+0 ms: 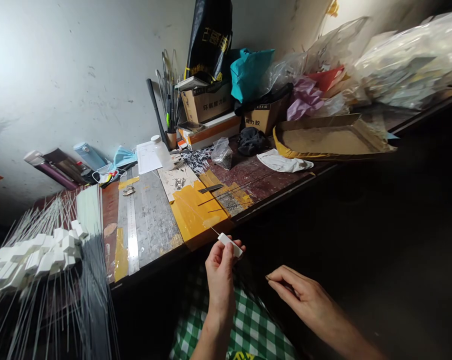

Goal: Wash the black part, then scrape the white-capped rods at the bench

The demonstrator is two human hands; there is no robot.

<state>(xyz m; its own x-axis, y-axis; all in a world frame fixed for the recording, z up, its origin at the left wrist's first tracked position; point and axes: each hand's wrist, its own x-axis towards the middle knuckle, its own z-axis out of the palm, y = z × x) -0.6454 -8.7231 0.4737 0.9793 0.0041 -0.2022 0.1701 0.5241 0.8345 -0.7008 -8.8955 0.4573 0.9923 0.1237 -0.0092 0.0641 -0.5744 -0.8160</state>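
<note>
My left hand (220, 267) is closed on a small white block (230, 244) with a thin wire sticking out of its far end, held just off the workbench's front edge (211, 235). My right hand (295, 292) hovers to the right over my lap, fingers pinched together; what they hold, if anything, is too small to make out. A green and white checked cloth (248, 325) lies under both hands.
A pile of white blocks on thin rods (38, 255) lies at the left. On the bench are a steel ruler (131, 235), yellow tape patches (196, 210), a cardboard tray (327, 137), boxes, plastic bags, a pot of tools (169, 115) and bottles along the wall.
</note>
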